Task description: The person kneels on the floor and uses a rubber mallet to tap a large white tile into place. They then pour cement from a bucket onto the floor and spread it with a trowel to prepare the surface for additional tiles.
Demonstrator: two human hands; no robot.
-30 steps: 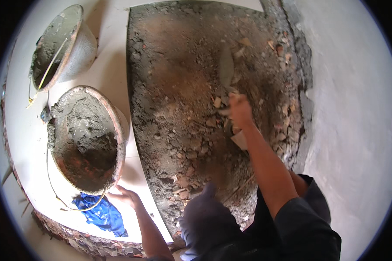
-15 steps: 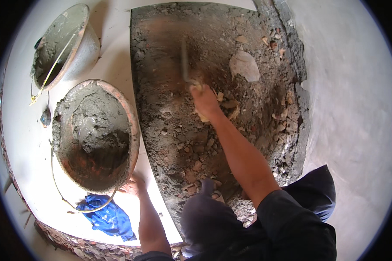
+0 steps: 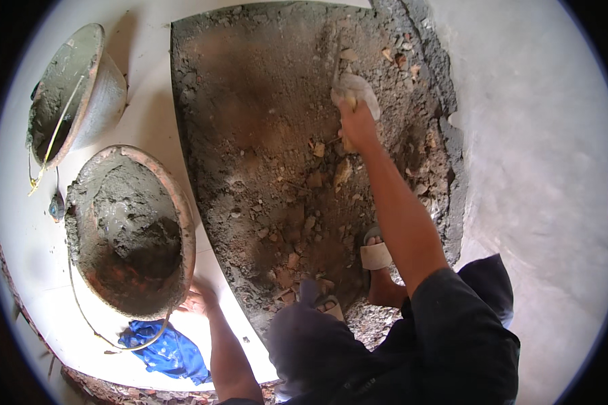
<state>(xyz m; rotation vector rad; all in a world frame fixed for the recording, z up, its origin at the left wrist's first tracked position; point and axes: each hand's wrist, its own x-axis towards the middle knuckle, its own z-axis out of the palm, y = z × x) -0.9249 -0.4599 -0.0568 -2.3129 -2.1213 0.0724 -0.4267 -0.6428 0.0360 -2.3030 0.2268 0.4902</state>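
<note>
My right hand (image 3: 359, 125) is closed around the wooden handle of a trowel, whose thin blade (image 3: 336, 59) points away from me, seen nearly edge-on. It is over rough grey rubble and mortar (image 3: 250, 135), beside a pale flat chunk (image 3: 363, 89) that the hand partly covers. On the white tile, my left hand (image 3: 200, 300) rests with its fingers stretched out toward the near right side of a bucket (image 3: 188, 236). Wet grey mortar (image 3: 132, 209) fills part of that bucket. Whether the fingertips touch the bucket is hard to see.
A second mortar bucket (image 3: 108, 101) lies tilted at the far left. Blue cloth (image 3: 165, 352) is crumpled below the nearer bucket. A small dark object on a cord (image 3: 57, 206) lies between them. Broken pieces line the right, against a pale wall (image 3: 534, 169). My sandalled foot (image 3: 375, 256) stands on the rubble.
My right hand has swung right with the trowel, up to the pale chunk. The view has shifted slightly, and a sandalled foot now shows. My left hand stays by the bucket.
</note>
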